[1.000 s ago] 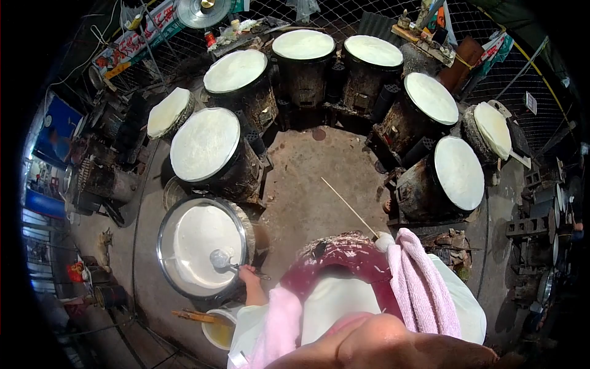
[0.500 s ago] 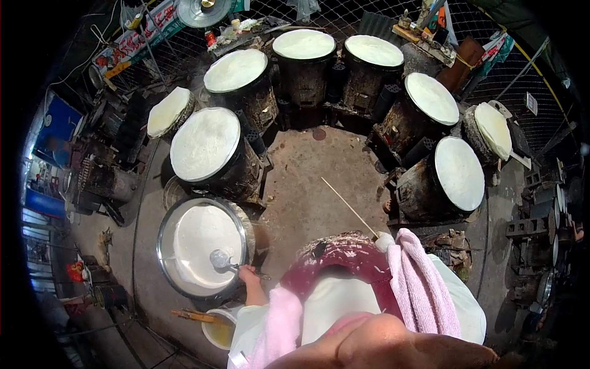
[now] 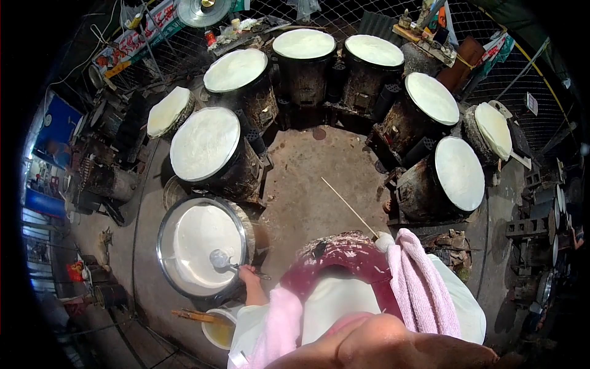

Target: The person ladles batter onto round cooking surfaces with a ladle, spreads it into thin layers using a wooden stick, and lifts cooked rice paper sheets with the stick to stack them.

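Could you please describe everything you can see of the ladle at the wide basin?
The ladle has a rounded, shiny bowl that looks like metal, and a slim handle. The left hand grips the handle beside the basin, its end showing past the fist. The bowl is within the rim, against the pale liquid; whether it dips in is unclear.

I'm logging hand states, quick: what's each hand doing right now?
Left hand: closed, holding the ladle at the basin.
Right hand: cannot be told; the pale lump at the stick's end may be it.
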`<state>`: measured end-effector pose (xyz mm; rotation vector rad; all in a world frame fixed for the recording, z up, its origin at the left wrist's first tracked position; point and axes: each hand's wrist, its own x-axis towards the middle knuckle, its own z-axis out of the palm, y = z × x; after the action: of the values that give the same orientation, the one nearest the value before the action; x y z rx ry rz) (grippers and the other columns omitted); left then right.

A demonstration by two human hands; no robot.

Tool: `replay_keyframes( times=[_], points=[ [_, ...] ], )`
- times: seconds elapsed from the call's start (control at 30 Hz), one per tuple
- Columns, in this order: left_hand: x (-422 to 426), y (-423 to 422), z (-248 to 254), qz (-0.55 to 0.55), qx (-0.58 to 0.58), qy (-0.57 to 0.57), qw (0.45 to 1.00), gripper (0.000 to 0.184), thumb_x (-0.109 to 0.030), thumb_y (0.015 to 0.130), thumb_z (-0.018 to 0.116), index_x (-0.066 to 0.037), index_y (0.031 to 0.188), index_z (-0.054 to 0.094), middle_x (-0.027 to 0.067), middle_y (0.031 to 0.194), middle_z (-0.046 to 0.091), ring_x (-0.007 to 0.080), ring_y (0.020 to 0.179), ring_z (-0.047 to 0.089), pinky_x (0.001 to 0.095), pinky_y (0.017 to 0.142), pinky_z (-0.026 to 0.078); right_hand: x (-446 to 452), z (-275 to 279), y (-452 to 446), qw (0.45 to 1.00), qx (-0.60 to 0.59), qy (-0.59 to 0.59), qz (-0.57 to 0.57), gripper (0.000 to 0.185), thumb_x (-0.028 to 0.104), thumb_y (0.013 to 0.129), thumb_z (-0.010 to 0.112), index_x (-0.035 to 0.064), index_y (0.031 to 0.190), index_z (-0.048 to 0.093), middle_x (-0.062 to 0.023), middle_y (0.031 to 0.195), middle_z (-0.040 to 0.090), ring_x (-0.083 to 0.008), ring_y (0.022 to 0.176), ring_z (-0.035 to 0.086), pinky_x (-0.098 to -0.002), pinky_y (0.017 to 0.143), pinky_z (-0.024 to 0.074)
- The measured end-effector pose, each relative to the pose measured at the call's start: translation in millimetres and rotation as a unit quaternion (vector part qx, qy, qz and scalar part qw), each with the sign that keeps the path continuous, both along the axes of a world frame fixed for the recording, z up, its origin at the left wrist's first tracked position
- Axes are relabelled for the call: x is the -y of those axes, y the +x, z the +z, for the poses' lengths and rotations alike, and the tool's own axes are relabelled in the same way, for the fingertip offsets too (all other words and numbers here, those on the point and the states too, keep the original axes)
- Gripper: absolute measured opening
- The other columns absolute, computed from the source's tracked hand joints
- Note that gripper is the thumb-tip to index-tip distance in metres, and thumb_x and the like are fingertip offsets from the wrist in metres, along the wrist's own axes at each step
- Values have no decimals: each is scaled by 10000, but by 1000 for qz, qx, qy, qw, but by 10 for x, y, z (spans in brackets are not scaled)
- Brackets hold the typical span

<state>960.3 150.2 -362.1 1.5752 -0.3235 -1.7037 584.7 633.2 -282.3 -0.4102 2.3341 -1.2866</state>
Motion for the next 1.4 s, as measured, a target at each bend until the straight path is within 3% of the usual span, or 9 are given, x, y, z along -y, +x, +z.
replay_keyframes(
  times=[0.23,0.33,1.4],
  points=[
    [11,10,-33,1,-3,-4,1000,294,-257,974,413,-84,737,413,13,598,389,140,467,346,272,408,314,-17,-157,74,964,119,-199,-134,143,149,921,511,56,863,604,-18,827,561,-129,805,524,-251,738,433],
    [2,-1,-2,2,-7,-4,1000,295,-256,976,410,-83,736,412,14,602,387,141,470,345,274,409,315,-45,-183,77,979,64,-163,-107,133,146,917,520,55,878,609,-18,838,568,-126,813,529,-249,742,436],
    [8,13,-41,-8,-2,-8,1000,297,-280,1000,377,-84,779,411,10,634,392,132,501,342,269,426,307,146,708,121,986,87,-132,-55,116,139,910,523,66,857,596,-11,820,549,-118,799,516,-240,727,425]
  ],
)
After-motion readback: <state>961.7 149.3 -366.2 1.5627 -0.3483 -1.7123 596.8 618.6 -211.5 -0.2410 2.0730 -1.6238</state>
